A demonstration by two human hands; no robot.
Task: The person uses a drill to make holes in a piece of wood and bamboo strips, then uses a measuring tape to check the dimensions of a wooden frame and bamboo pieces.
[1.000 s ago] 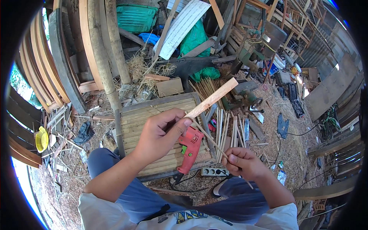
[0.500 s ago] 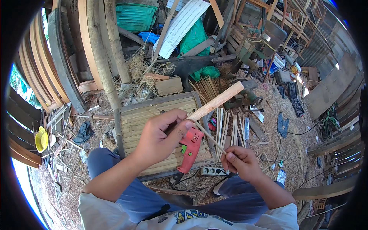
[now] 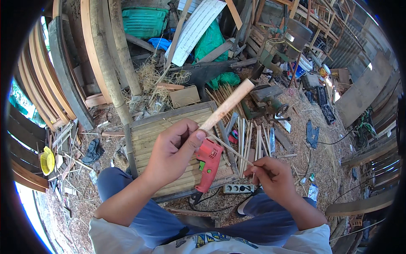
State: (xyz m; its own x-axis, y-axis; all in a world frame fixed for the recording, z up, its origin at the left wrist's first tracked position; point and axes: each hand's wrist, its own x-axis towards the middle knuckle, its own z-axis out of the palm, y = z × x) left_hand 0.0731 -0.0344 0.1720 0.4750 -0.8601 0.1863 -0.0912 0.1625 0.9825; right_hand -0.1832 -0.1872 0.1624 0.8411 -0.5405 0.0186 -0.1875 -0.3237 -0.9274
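In my left hand a pale flat wooden strip is gripped at its lower end, angled up to the right. A thin wooden stick runs from there down to my right hand, whose thumb and fingers pinch it. Beneath my left hand a pink drill with green buttons lies on a slatted wooden board in a grey frame. My left fingertips partly hide where the strip and stick meet.
A power strip sits below the board. Loose thin sticks lie to its right. Green metal machinery stands beyond them. Planks and bamboo poles lean at the left, a yellow basin below. Scrap wood and shavings litter the ground.
The strip's upper end has moved up and left since half a second ago, so it stands more steeply. Both hands keep their holds; the view has shifted slightly.
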